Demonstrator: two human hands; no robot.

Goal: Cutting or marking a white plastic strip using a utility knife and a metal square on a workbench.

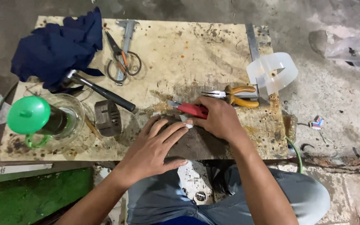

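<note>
Stained wooden board (213, 46) on a concrete floor (338, 96), bearing blue cloth (57, 46), scissors (123, 62), hammer (98, 91), pliers (234, 96), green-lidded jar (42, 118). Left hand (155, 148): fingers spread, pressed flat on a dark slab (196, 143) at the board's near edge. Right hand (219, 118): closed around a red utility knife (190, 109), blade on the slab.

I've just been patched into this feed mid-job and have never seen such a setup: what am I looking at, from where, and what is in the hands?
There is no machine: a person works bare-handed, filmed by one camera on their head, looking down. The right hand grips a red utility knife. The left hand lies flat on a dark flat piece. All this is on a stained wooden board. Also on it: yellow-handled pliers, scissors, a hammer, a blue cloth, a green-lidded glass jug.
</note>
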